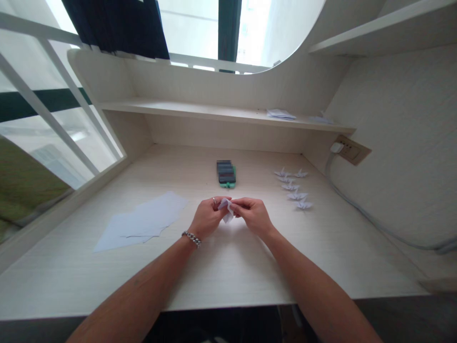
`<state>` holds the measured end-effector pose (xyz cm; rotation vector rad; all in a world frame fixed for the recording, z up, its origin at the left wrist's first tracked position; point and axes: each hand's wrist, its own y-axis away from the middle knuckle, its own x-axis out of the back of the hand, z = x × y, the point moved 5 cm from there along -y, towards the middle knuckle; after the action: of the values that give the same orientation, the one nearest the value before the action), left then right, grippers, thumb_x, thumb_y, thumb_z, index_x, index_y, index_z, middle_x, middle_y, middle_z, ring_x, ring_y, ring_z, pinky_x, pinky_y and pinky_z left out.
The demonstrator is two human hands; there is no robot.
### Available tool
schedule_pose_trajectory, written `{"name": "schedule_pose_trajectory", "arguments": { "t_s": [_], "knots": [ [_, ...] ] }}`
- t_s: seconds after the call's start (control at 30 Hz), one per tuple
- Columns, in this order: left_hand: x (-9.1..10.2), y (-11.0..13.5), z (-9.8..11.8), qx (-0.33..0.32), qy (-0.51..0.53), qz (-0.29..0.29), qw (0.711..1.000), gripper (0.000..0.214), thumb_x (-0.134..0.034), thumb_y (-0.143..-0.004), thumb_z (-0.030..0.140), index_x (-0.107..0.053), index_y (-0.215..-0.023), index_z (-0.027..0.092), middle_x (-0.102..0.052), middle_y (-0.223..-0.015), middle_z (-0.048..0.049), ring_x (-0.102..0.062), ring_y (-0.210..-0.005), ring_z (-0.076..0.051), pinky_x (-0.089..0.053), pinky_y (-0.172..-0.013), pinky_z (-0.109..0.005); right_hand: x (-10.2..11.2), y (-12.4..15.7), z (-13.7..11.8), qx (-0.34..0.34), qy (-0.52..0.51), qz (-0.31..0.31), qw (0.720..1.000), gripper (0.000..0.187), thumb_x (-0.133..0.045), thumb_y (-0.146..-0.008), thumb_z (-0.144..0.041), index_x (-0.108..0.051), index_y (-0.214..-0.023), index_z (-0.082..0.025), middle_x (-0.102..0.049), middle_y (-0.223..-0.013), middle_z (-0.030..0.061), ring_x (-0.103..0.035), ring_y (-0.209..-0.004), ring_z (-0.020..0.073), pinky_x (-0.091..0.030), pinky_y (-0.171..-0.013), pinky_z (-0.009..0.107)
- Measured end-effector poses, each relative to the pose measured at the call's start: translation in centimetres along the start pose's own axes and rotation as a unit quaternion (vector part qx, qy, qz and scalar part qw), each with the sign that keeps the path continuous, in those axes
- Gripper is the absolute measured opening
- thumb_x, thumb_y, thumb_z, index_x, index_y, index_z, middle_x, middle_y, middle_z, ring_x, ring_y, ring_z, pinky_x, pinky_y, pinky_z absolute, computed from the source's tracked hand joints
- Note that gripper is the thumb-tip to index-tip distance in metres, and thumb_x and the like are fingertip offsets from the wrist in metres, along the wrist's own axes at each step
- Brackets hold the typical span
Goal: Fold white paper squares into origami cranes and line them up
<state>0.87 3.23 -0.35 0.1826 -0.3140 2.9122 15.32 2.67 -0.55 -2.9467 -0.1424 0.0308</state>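
Note:
Between my two hands, just above the middle of the desk, is a small piece of folded white paper (226, 214). My left hand (209, 214), with a ring and a chain bracelet, pinches its left side. The thumb and fingers of my right hand (253, 213) grip its right side. Part of the paper is hidden by the fingers. To the right stand several folded paper cranes (297, 196) in a loose column. On the left lie flat white paper sheets (143, 216), overlapping one another.
A phone in a green case (226, 174) lies beyond my hands, its screen blurred. The shelf (200, 108) above the desk (228, 276) carries a stack of paper (281, 114). At right, a cable (357, 209) runs from a plug in the wall socket (353, 150).

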Motion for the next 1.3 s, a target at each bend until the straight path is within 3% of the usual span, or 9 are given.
{"name": "schedule_pose_trajectory", "arguments": {
  "t_s": [0.23,0.53,0.8,1.0,1.17,1.3],
  "knots": [
    [-0.3,0.2,0.7,0.019,0.058,0.022,0.998,0.044,-0.080,-0.064,0.036,-0.069,-0.099,0.011,-0.074,-0.083,-0.0087,-0.068,-0.069,-0.018,-0.054,-0.063,-0.028,0.2,0.2,-0.3,0.049,0.048,0.041,0.997,0.022,-0.070,-0.077,-0.036,-0.074,-0.084,-0.016,-0.070,-0.070,0.0051,-0.061,-0.060,0.0157,-0.052,-0.059,0.029],
    [-0.9,0.4,0.5,0.025,0.116,-0.001,0.993,0.055,-0.081,-0.058,0.016,-0.065,-0.111,0.010,-0.073,-0.096,-0.0093,-0.068,-0.082,-0.019,-0.056,-0.074,-0.030,0.5,0.3,-0.5,0.083,0.109,0.092,0.986,0.016,-0.065,-0.081,-0.031,-0.073,-0.086,-0.018,-0.071,-0.076,0.0037,-0.063,-0.064,0.0167,-0.052,-0.062,0.029],
    [-0.6,0.2,0.0,0.041,0.118,0.025,0.992,0.043,-0.077,-0.069,0.033,-0.067,-0.103,0.008,-0.073,-0.084,-0.0110,-0.067,-0.071,-0.017,-0.055,-0.065,-0.029,0.3,0.5,-0.9,0.094,0.125,0.082,0.984,0.017,-0.065,-0.082,-0.033,-0.073,-0.086,-0.018,-0.071,-0.076,0.0041,-0.064,-0.065,0.0170,-0.052,-0.065,0.030],
    [-0.1,-0.2,-0.4,0.022,0.109,0.056,0.992,0.040,-0.077,-0.070,0.036,-0.068,-0.099,0.010,-0.074,-0.081,-0.0097,-0.068,-0.068,-0.017,-0.053,-0.059,-0.027,0.0,0.1,0.1,0.028,0.008,0.058,0.998,0.027,-0.070,-0.076,-0.037,-0.068,-0.095,-0.017,-0.070,-0.080,0.0037,-0.065,-0.067,0.0165,-0.054,-0.060,0.030],
    [0.5,-0.2,-0.1,-0.002,0.071,0.099,0.993,0.033,-0.073,-0.072,0.029,-0.068,-0.099,0.011,-0.075,-0.085,-0.0092,-0.069,-0.071,-0.017,-0.053,-0.061,-0.026,-0.4,-0.1,0.8,-0.060,-0.060,0.042,0.995,0.035,-0.077,-0.065,-0.044,-0.060,-0.079,-0.017,-0.065,-0.068,0.0002,-0.064,-0.061,0.0144,-0.052,-0.054,0.026],
    [0.6,-0.1,0.2,-0.012,0.055,0.101,0.993,0.030,-0.069,-0.071,0.019,-0.068,-0.100,0.012,-0.076,-0.089,-0.0089,-0.070,-0.077,-0.018,-0.055,-0.068,-0.027,-1.1,0.2,1.0,-0.122,-0.110,0.013,0.986,0.042,-0.082,-0.058,-0.047,-0.059,-0.078,-0.017,-0.066,-0.065,0.0005,-0.064,-0.060,0.0139,-0.052,-0.056,0.026]
  ]
}}
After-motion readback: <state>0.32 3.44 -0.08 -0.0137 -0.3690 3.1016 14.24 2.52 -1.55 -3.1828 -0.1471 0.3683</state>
